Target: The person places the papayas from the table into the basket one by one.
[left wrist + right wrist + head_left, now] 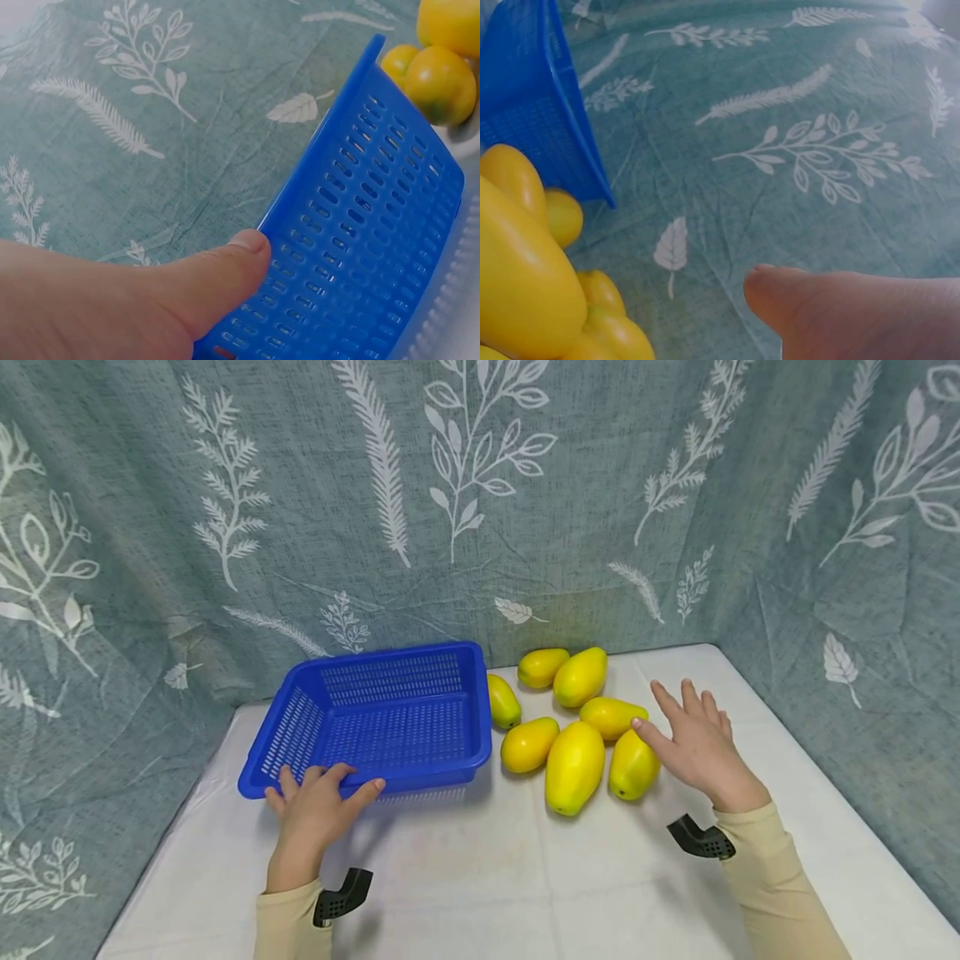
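Observation:
A blue plastic basket [405, 777] with slotted walls stands on the left of the table. My left hand [315, 810] holds its near rim, the fingers over the edge and the thumb [232, 277] against the outer wall. To the basket's right lie several yellow fruits, shaped like mangoes or small papayas. The largest fruit [574, 768] is at the front of the group. My right hand [697, 743] hovers with spread fingers just right of the group and holds nothing. Its thumb tip overlaps the edge of a middle fruit [609, 717]; whether they touch I cannot tell.
A white cloth [480, 893] covers the table. Behind and at both sides hangs a grey-green curtain [300, 527] with white leaf prints. One fruit [504, 700] lies close against the basket's right side. Black wrist mounts [341, 897] show on both sleeves.

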{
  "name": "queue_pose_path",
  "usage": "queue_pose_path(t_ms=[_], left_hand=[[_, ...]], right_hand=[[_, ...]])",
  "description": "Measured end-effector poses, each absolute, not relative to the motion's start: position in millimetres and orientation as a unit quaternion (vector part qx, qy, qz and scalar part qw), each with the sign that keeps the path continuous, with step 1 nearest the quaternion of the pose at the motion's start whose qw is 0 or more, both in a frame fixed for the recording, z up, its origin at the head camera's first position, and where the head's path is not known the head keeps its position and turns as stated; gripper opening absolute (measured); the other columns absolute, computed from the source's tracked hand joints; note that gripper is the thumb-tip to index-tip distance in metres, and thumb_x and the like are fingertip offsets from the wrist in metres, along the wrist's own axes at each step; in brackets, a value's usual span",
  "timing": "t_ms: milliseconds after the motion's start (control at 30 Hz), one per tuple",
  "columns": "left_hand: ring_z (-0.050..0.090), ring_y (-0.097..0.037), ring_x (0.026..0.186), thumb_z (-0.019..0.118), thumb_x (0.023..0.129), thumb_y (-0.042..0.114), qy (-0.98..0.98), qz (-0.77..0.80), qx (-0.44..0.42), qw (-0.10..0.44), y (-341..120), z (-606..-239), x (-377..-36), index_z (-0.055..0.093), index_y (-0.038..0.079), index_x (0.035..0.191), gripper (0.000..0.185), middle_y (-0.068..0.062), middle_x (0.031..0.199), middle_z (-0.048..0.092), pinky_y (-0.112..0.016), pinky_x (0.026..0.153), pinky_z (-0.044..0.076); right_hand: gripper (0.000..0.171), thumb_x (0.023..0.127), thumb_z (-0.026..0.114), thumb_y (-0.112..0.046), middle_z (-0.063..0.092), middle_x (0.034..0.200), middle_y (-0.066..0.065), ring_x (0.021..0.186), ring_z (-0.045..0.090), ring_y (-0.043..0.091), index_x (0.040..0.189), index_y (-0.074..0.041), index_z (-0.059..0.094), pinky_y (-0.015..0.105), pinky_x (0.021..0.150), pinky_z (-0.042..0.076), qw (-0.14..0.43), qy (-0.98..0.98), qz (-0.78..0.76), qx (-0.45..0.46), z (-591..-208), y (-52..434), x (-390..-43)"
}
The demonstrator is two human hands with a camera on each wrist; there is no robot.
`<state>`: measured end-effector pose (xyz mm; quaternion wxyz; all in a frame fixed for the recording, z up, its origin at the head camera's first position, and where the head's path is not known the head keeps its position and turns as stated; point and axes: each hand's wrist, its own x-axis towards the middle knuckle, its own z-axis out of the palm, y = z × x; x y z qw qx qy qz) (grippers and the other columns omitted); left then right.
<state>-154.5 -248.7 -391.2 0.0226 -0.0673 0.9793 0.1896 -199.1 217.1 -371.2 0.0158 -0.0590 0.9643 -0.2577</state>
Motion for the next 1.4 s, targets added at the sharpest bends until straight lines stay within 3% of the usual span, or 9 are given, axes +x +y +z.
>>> queue_pose_path(t_ms=[300, 533, 633, 733, 833, 1000, 1400], left_hand=[[-0.003, -0.075, 0.142, 0.059, 0.095, 0.061, 0.980, 0.185, -0.070, 0.031, -248.0, -390.3, -155.7, 0.057, -0.001, 0.137, 0.075, -0.043, 0.142, 0.043, -0.088, 0.107, -0.004], [-0.002, -0.075, 0.142, 0.058, 0.095, 0.063, 0.980, 0.185, -0.065, 0.024, -248.7, -390.6, -157.4, 0.058, -0.001, 0.137, 0.076, -0.042, 0.141, 0.045, -0.088, 0.107, -0.005], [-0.002, -0.074, 0.143, 0.059, 0.095, 0.061, 0.980, 0.189, -0.063, 0.021, -247.1, -390.7, -157.6, 0.059, -0.001, 0.136, 0.074, -0.041, 0.141, 0.046, -0.087, 0.108, -0.005], [-0.002, -0.074, 0.143, 0.059, 0.095, 0.060, 0.979, 0.191, -0.065, 0.020, -246.9, -391.4, -157.1, 0.059, -0.001, 0.136, 0.073, -0.041, 0.141, 0.046, -0.087, 0.108, -0.005], [-0.003, -0.074, 0.143, 0.059, 0.096, 0.060, 0.979, 0.191, -0.068, 0.019, -247.3, -391.1, -155.2, 0.059, -0.001, 0.136, 0.073, -0.041, 0.141, 0.046, -0.087, 0.108, -0.005], [-0.004, -0.074, 0.143, 0.059, 0.096, 0.060, 0.979, 0.193, -0.069, 0.023, -247.5, -390.7, -155.4, 0.058, -0.001, 0.137, 0.074, -0.041, 0.141, 0.045, -0.087, 0.108, -0.005], [-0.005, -0.074, 0.143, 0.059, 0.095, 0.061, 0.978, 0.194, -0.070, 0.025, -248.1, -390.5, -154.9, 0.058, -0.001, 0.137, 0.075, -0.042, 0.141, 0.045, -0.088, 0.107, -0.006]], right_hand=[[0.080, 0.106, 0.038, -0.055, -0.001, 0.162, 0.044, 0.146, 0.000, 0.070, 0.163, -0.003, 0.016, 0.083, 0.111, 0.011, 0.022, 0.958, -0.282, -0.048, -371.7, 221.0, -204.0], [0.083, 0.105, 0.041, -0.052, 0.015, 0.164, 0.037, 0.150, 0.017, 0.058, 0.162, 0.000, 0.012, 0.073, 0.117, 0.024, 0.075, 0.938, -0.340, -0.004, -384.9, 223.0, -215.4], [0.086, 0.103, 0.049, -0.050, 0.021, 0.162, 0.037, 0.142, 0.036, 0.055, 0.162, 0.000, 0.013, 0.062, 0.107, 0.046, 0.102, 0.929, -0.354, 0.017, -395.0, 223.3, -219.5], [0.088, 0.099, 0.057, -0.048, 0.026, 0.160, 0.037, 0.131, 0.050, 0.051, 0.162, -0.002, 0.015, 0.046, 0.086, 0.060, 0.127, 0.920, -0.369, 0.029, -404.6, 220.7, -221.9], [0.085, 0.098, 0.061, -0.044, 0.032, 0.157, 0.037, 0.122, 0.057, 0.045, 0.160, -0.002, 0.022, 0.037, 0.074, 0.061, 0.137, 0.918, -0.371, 0.030, -413.6, 216.5, -224.2], [0.074, 0.097, 0.065, -0.037, 0.043, 0.148, 0.035, 0.109, 0.060, 0.039, 0.153, -0.001, 0.033, 0.036, 0.068, 0.060, 0.134, 0.920, -0.368, 0.026, -423.1, 212.4, -225.5], [0.075, 0.095, 0.068, -0.035, 0.041, 0.149, 0.035, 0.118, 0.058, 0.043, 0.154, -0.003, 0.034, 0.038, 0.074, 0.062, 0.148, 0.904, -0.401, 0.025, -427.4, 216.8, -229.2]])
